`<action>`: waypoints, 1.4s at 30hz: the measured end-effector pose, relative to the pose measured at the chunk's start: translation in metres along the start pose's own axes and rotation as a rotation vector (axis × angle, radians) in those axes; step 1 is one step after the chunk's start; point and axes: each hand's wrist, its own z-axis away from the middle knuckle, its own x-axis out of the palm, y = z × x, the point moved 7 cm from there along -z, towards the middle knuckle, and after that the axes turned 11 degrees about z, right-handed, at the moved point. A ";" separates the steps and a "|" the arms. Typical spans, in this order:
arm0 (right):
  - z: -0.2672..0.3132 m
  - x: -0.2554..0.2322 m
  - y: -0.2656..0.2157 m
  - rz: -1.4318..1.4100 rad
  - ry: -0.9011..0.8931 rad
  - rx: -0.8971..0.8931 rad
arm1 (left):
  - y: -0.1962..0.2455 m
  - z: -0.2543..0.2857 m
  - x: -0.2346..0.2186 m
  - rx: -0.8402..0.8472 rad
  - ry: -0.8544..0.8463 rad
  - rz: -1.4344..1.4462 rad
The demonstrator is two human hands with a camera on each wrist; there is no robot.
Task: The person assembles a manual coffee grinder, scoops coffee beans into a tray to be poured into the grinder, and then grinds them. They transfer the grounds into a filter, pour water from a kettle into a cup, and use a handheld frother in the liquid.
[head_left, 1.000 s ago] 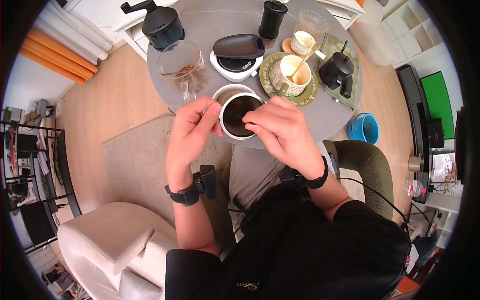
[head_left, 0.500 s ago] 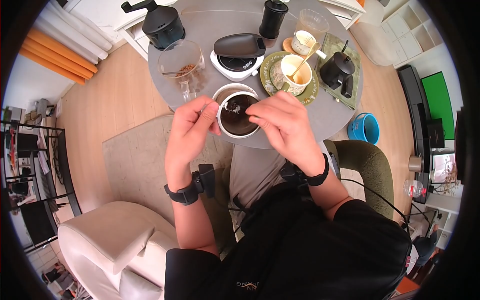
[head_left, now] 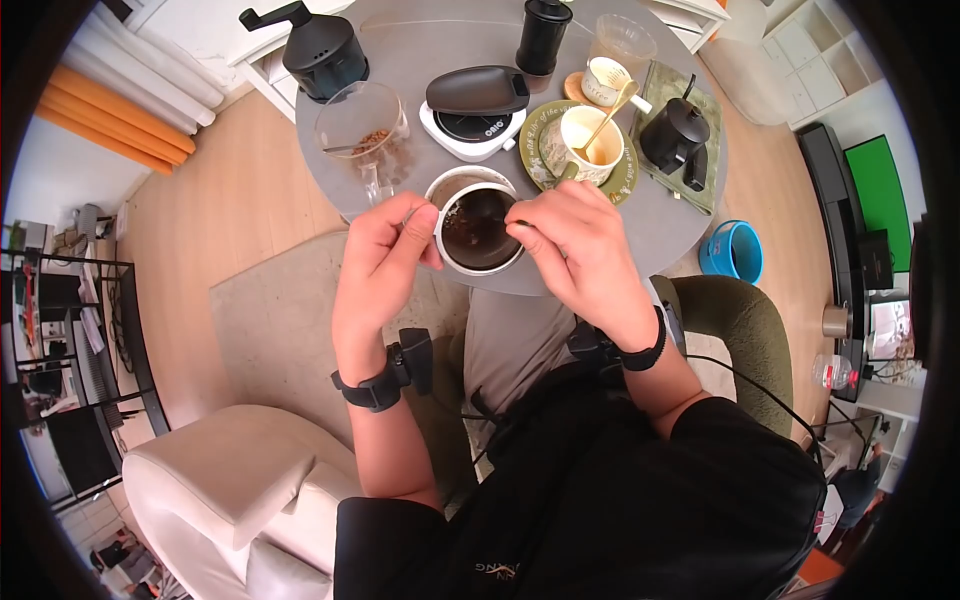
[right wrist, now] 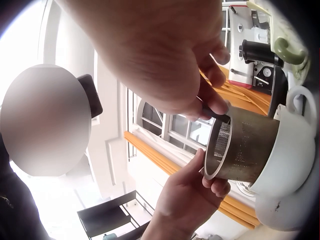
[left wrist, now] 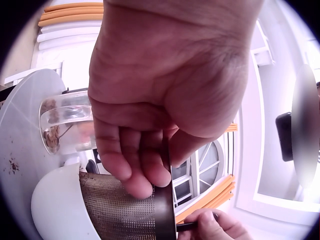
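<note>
A fine metal mesh strainer basket [head_left: 480, 238], dark inside, is held between both hands over the table's near edge. My left hand [head_left: 385, 262] pinches its rim on the left, thumb and fingers on either side of it. My right hand [head_left: 578, 255] pinches a small black handle [right wrist: 216, 115] at the opposite side of the rim. In the right wrist view the mesh wall reaches into a white cup [right wrist: 292, 160] with a loop handle. Some pale specks show on the basket's inner wall in the head view.
Beyond the cup stand a white scale [head_left: 470, 135] with a black scoop tray, a glass jug [head_left: 340, 125] with brown bits, and a patterned cup [head_left: 590, 150] with a gold spoon on a green saucer. A black moka pot [head_left: 675, 135] and grinder [head_left: 325, 55] flank them.
My right hand has shifted slightly right and away from the body, along with its side of the strainer basket. The dark contents' surface looks different, while my left hand stays nearly still.
</note>
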 end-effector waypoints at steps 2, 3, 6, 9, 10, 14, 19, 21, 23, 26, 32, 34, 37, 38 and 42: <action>0.000 0.004 -0.005 -0.048 -0.127 -0.044 | 0.001 0.000 0.001 0.006 0.002 -0.005; 0.001 0.007 -0.005 -0.048 -0.126 -0.044 | 0.001 0.001 0.002 0.004 0.002 0.007; 0.004 0.011 -0.007 -0.127 -0.092 -0.079 | 0.001 0.000 0.002 0.003 0.001 0.013; 0.003 0.005 -0.003 -0.097 -0.030 -0.035 | 0.000 0.000 -0.001 0.003 0.008 0.015; 0.002 -0.003 -0.003 -0.094 0.021 -0.029 | 0.000 0.000 -0.002 0.000 0.013 0.025; 0.000 -0.006 -0.007 -0.053 0.015 -0.080 | -0.001 0.000 -0.002 0.005 0.010 0.045; 0.002 -0.003 -0.011 -0.064 0.015 -0.101 | 0.001 0.000 -0.002 0.013 0.013 0.070; 0.002 -0.006 -0.010 -0.078 0.053 -0.096 | 0.000 0.000 -0.002 0.018 0.005 0.086; 0.000 0.001 -0.008 -0.070 -0.038 -0.095 | 0.001 -0.001 -0.001 0.031 -0.006 0.101; 0.004 -0.002 -0.009 -0.096 0.009 -0.075 | 0.000 0.000 -0.002 0.009 0.016 0.081; 0.004 0.001 -0.009 -0.026 -0.081 -0.077 | 0.003 0.000 -0.001 0.014 0.016 0.052; 0.003 0.005 -0.012 -0.086 -0.078 -0.083 | 0.003 0.000 0.000 0.021 0.006 0.071; 0.004 0.008 -0.010 -0.117 -0.042 -0.089 | 0.000 -0.001 0.000 0.027 -0.008 0.104; 0.004 0.007 -0.009 -0.091 -0.009 -0.091 | 0.000 -0.001 0.000 0.027 -0.007 0.104; 0.001 -0.006 -0.007 0.010 0.008 -0.032 | 0.001 0.000 -0.002 0.023 0.001 0.084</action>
